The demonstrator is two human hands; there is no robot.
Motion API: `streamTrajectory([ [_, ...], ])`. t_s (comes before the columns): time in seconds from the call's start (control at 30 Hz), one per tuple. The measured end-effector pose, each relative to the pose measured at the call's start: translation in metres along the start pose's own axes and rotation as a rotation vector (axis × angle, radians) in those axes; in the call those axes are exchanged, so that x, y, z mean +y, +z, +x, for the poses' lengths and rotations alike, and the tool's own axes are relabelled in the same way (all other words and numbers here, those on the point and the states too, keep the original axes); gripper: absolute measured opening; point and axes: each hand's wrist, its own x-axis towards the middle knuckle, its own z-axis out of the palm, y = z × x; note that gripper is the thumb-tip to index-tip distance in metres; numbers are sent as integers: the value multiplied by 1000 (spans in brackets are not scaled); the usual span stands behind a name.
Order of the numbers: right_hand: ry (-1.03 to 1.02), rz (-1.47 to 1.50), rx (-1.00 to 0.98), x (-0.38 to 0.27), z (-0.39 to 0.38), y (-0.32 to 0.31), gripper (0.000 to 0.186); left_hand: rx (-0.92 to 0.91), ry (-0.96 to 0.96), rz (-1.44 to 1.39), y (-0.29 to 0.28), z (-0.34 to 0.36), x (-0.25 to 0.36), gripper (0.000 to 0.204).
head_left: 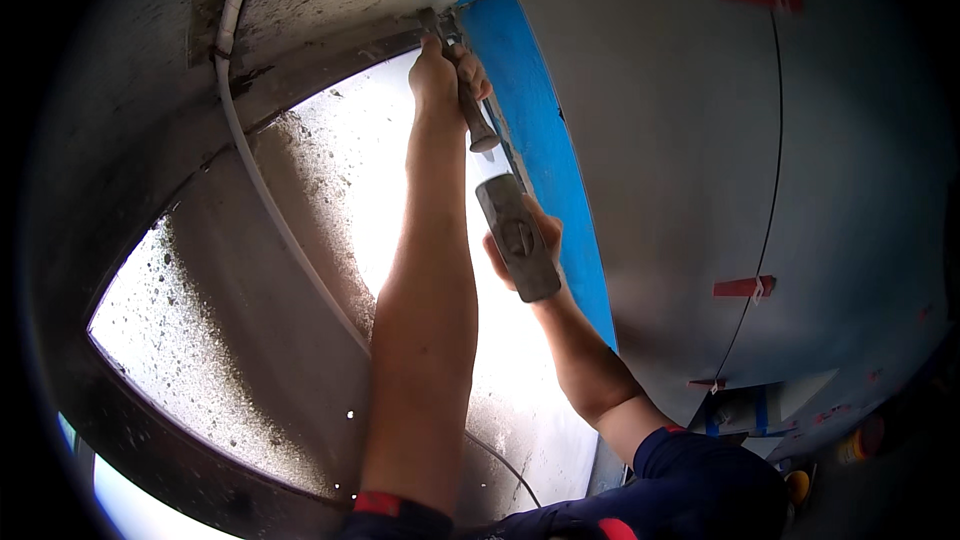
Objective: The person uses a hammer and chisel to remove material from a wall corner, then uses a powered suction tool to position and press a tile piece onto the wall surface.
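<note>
The left hand [437,78] is closed around a metal chisel [474,118], with fingers wrapped over its shaft. The chisel is held at a slant: its wide struck end points down toward the person, and its other end goes up to the corner between the rough concrete surface [340,10] and the blue strip [535,130]. Whether its tip touches there, I cannot tell.

The right hand [540,240] is behind the heavy hammer head [516,238] and is closed in a grip; the handle is mostly hidden. The hammer head appears just below the chisel's struck end, with a narrow gap between them in this view. Its metal face shows an oval mark around the middle; I cannot read any letters in it.

Behind the forearms there is a bright, spotted pane [345,155], and a pale cable [262,185] hangs across it. To the right of the blue strip stands a large grey panel [660,140], crossed by a dark curved joint, where a red clip [742,287] sits. Farther down, a yellowish container [858,446] stands in shadow; its label is too small and dark for reading.
</note>
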Motion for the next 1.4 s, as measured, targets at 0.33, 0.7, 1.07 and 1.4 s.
streamTrajectory([
  [0.33,148,-30,-26,-15,4,-2,17,24,21,51,-3,12,0,45],
  [0.7,253,4,-108,-24,-25,-18,18,261,-7,151,21,-3,-2,22],
  [1.07,210,-92,2,-17,-8,-3,16,261,10,-63,30,-1,0,25],
  [1.4,204,-23,32,-29,36,6,18,187,49,8,24,5,2,21],
])
